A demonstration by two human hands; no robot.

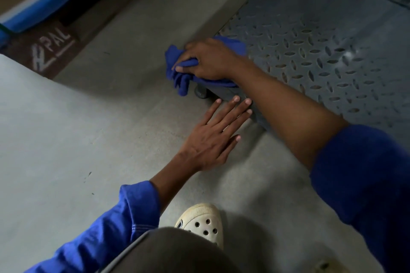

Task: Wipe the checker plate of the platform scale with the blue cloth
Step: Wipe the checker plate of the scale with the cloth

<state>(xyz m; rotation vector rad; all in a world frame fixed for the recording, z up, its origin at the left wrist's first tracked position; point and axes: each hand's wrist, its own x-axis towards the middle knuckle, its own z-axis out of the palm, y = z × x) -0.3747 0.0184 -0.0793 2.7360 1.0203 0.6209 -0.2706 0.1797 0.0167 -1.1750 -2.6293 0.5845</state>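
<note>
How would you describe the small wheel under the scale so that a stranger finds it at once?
Start at the grey steel checker plate and go to its near-left corner, where the right hand presses the bunched blue cloth. Just below the hanging cloth sits the small dark round caster wheel, the only round part on the concrete floor.

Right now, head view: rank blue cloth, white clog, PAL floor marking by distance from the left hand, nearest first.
From the left hand, flat on the floor by the scale's edge:
1. blue cloth, just above it at the plate's corner, gripped by the right hand.
2. white clog, below, toward the body.
3. PAL floor marking, far upper left.
</note>
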